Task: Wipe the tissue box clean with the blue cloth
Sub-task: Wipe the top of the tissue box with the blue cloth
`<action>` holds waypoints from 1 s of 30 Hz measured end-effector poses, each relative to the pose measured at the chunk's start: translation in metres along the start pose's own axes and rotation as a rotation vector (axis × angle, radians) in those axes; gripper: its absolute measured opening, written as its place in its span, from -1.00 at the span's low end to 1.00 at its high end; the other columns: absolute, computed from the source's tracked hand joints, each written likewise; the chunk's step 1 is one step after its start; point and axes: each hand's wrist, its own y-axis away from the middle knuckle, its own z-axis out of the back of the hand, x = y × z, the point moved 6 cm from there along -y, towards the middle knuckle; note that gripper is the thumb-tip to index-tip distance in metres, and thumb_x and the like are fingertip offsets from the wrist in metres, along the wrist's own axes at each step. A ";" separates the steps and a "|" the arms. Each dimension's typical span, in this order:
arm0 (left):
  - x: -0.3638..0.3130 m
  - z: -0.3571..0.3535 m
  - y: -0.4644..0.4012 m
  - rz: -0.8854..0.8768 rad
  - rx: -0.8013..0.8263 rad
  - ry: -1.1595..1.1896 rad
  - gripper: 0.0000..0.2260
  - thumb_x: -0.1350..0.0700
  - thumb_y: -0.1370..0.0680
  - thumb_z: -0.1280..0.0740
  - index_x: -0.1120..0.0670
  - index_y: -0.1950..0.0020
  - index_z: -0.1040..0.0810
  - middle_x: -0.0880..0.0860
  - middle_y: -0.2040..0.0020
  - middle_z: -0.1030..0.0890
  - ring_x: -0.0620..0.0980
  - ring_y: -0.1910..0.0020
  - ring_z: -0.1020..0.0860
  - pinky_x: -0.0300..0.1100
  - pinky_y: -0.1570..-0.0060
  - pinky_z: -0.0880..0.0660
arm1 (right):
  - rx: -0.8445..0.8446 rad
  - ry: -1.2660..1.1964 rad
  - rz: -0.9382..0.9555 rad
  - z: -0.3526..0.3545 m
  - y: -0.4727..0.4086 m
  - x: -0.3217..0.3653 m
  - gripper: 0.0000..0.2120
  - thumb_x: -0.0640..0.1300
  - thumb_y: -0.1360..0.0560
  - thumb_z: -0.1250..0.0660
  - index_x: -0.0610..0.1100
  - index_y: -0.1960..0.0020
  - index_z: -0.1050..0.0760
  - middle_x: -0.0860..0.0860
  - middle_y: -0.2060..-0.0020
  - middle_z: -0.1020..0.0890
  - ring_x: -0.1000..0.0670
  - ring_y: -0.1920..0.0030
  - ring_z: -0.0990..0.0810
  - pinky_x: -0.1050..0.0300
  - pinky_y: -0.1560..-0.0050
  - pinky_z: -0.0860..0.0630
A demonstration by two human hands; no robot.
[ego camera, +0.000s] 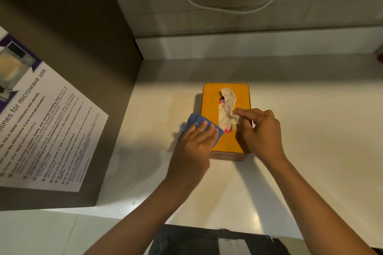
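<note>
Now flat left fingers (204, 125) press blue cloth (193, 121) on box (230, 138); right fingers (246, 112) pinch tissue (227, 107).

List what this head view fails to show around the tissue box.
Tissue box left wall: head view, covered by blue cloth and left hand.
Right hand grip on tissue: pinching or touching, blurred.
Poster small print: too small; left part cut by frame edge.
Red thing: cut by right edge.

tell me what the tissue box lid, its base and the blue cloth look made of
Lid: smooth matte orange, even colour, rounded corners; likely plastic, possibly painted wood. Base: brown with a faint grain or weave; wood or rattan, unclear. Blue cloth: soft fabric, folding under the left hand, frayed at its edge.
</note>
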 end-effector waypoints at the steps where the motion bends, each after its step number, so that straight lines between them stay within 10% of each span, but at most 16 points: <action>1: -0.002 0.000 0.007 -0.010 0.021 -0.003 -0.56 0.50 -0.30 -0.50 0.33 -0.17 -0.67 0.23 -0.16 -0.68 0.26 -0.17 -0.65 0.25 -0.17 -0.49 | 0.003 0.002 -0.001 0.001 -0.001 0.000 -0.75 -0.21 -0.55 -0.27 0.00 -0.12 -0.65 0.07 -0.10 -0.66 -0.03 -0.03 -0.46 0.20 0.09 -0.38; 7: 0.009 0.008 0.010 -0.010 0.122 0.008 -0.47 0.51 -0.17 -0.60 0.34 -0.12 -0.68 0.24 -0.13 -0.69 0.33 -0.11 -0.65 0.46 0.03 -0.49 | 0.032 -0.016 -0.028 0.002 -0.002 -0.004 -0.75 -0.20 -0.55 -0.28 0.04 -0.12 -0.64 0.10 -0.12 -0.65 0.08 0.02 -0.40 0.34 0.16 -0.30; 14: -0.022 0.002 -0.007 0.013 0.058 -0.056 -0.64 0.30 -0.46 -0.16 0.30 -0.08 -0.71 0.20 -0.06 -0.72 0.22 -0.09 -0.69 0.26 -0.11 -0.54 | 0.053 0.009 -0.027 0.004 -0.003 -0.002 -0.76 -0.18 -0.57 -0.27 0.01 -0.14 -0.64 0.09 -0.15 -0.64 0.02 -0.03 -0.44 0.21 0.10 -0.36; 23: 0.025 0.006 -0.009 0.004 0.111 -0.002 -0.66 0.43 -0.35 -0.38 0.44 -0.13 -0.62 0.39 -0.13 -0.64 0.50 -0.09 -0.60 0.56 -0.03 -0.34 | 0.064 0.043 -0.017 0.002 -0.002 -0.002 -0.75 -0.20 -0.57 -0.27 0.00 -0.15 -0.63 0.06 -0.17 -0.63 -0.01 -0.05 -0.46 0.26 0.15 -0.35; 28: -0.007 0.004 -0.004 -0.064 0.113 -0.043 -0.68 0.35 -0.44 -0.23 0.29 -0.08 -0.71 0.21 -0.08 -0.72 0.24 -0.10 -0.68 0.35 -0.09 -0.52 | 0.070 0.076 -0.022 0.001 -0.002 -0.001 -0.73 -0.23 -0.56 -0.26 0.00 -0.16 -0.63 0.06 -0.18 -0.62 -0.02 -0.09 -0.46 0.36 0.18 -0.30; 30: -0.015 0.013 0.008 -0.159 0.119 -0.041 -0.76 0.36 -0.34 -0.46 0.25 0.01 -0.74 0.15 0.01 -0.75 0.16 -0.01 -0.72 0.20 -0.05 -0.59 | 0.073 0.072 -0.024 0.002 -0.003 -0.001 -0.72 -0.23 -0.56 -0.26 0.00 -0.16 -0.63 0.05 -0.19 -0.62 -0.03 -0.11 -0.47 0.29 0.15 -0.33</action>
